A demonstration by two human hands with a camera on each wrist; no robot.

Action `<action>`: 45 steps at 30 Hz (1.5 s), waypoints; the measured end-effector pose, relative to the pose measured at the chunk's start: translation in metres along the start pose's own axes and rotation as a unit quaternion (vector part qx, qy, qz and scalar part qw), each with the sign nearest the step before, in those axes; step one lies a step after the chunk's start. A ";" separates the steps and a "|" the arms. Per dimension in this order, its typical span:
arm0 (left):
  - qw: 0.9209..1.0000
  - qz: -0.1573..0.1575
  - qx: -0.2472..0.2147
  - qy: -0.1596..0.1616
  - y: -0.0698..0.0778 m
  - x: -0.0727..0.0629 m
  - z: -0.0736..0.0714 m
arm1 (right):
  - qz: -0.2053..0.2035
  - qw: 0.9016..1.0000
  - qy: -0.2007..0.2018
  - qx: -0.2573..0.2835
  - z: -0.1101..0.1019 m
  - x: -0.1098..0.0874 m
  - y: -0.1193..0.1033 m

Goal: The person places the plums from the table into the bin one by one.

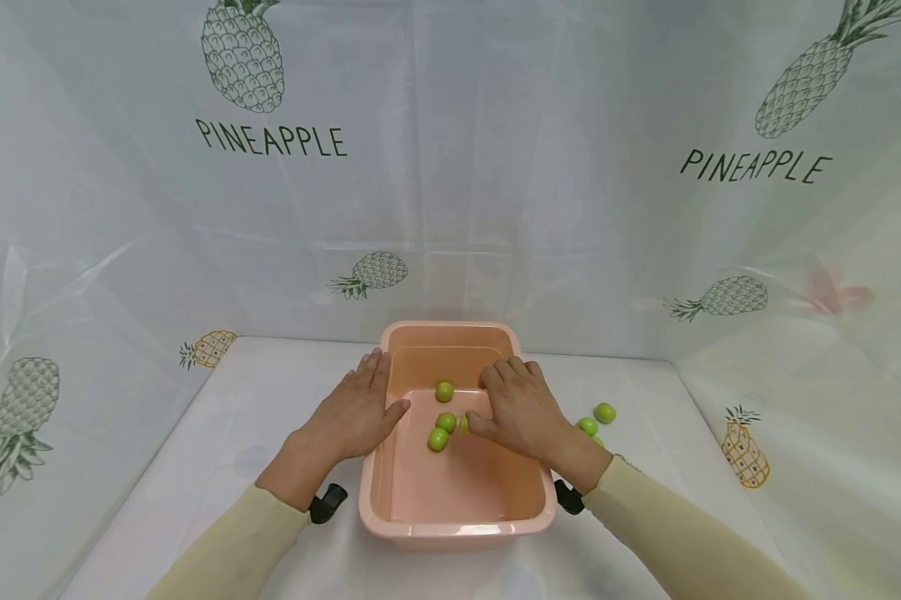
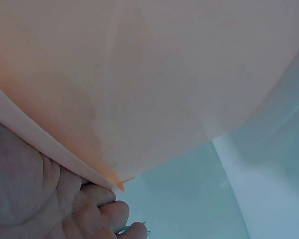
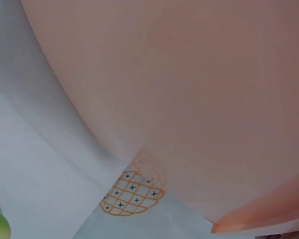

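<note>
Pale sheeting [image 1: 458, 183], printed with pineapples [image 1: 242, 62] and the word PINEAPPLE, hangs behind a white-covered table [image 1: 270, 392]. On the left hand [image 1: 356, 412], the fingers are straight and close together, lying along the left rim of a pink basin [image 1: 453, 483], and the thumb stands apart, pointing in over the basin; the left wrist view shows that palm just below the rim. The right hand [image 1: 521, 408] lies across the opposite rim with its fingers bent and its thumb pointing inward; whether they grip anything, I cannot tell, as the right wrist view catches only a sliver of the hand at its lower edge. Just beside the right thumb, a green fruit [image 1: 463, 423] is partly hidden. Three more green fruits [image 1: 438, 439] sit on the basin floor, two of them close together and one farther back. Beige sleeves [image 1: 232, 542] cover the forearms, and a black device [image 1: 328, 504] shows at each wrist. Outside the basin, beyond the right wrist, loose green fruits [image 1: 605, 412] rest on the table.
</note>
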State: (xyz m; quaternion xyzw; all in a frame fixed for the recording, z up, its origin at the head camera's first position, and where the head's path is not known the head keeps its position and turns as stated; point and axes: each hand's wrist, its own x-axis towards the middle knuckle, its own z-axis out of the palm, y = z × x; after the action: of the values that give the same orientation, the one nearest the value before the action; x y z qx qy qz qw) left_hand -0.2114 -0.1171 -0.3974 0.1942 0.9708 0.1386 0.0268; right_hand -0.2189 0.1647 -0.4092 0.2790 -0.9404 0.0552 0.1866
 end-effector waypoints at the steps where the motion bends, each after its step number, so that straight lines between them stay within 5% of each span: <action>1: 1.000 0.000 0.000 0.000 0.000 0.000 0.000 | 0.000 1.000 -0.001 -0.001 0.000 0.000 0.000; 14: 1.000 0.001 0.001 -0.005 -0.001 0.000 0.000 | 0.013 1.000 0.021 0.006 -0.001 -0.002 0.000; 21: 1.000 0.000 0.007 0.000 0.000 -0.002 -0.001 | 0.036 0.994 0.093 0.033 -0.007 -0.011 0.010; 29: 1.000 0.002 0.005 0.004 -0.001 -0.001 0.000 | 0.067 0.979 0.187 0.045 -0.008 -0.040 0.055; 38: 1.000 0.001 0.016 0.007 -0.002 -0.001 0.002 | 0.172 0.976 0.135 0.023 0.010 -0.101 0.093; 45: 1.000 0.006 0.017 0.013 -0.003 -0.001 0.003 | 0.140 0.985 0.098 -0.021 0.030 -0.138 0.107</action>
State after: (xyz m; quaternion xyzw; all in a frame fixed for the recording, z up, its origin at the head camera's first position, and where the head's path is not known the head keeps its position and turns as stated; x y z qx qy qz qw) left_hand -0.2112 -0.1188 -0.4011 0.1987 0.9721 0.1246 0.0100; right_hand -0.1796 0.3176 -0.4897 0.1340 -0.9481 0.0885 0.2743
